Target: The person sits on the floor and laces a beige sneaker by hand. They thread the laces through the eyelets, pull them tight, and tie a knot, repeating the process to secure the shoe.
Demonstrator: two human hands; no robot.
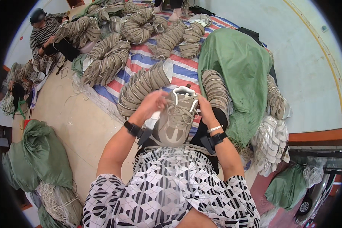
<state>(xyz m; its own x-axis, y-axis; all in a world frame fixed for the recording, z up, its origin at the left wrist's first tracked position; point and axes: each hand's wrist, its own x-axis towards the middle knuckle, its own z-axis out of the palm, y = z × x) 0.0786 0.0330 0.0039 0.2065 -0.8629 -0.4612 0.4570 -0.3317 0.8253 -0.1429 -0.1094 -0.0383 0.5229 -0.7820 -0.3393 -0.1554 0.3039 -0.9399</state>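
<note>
A grey-beige shoe upper (177, 117) with pale laces and a white-lined collar lies over my lap, its toe toward me. My right hand (206, 109) grips its right side near the collar, thumb along the edge. Just off the left side of the collar is my left hand (154, 103), its fingers curled together in a pinch; what they hold is too small to make out. The laces (180, 113) run crisscross over the tongue, with loose loops on top. A white piece (152, 120) shows below my left hand.
Beyond the shoe, a curved stack of uppers (144, 87) lies on a striped sheet (182, 70), with several more bundles behind. A green cloth (235, 72) covers a pile at right. Green sacks (41, 155) stand at left. Another person (45, 34) sits at the far left.
</note>
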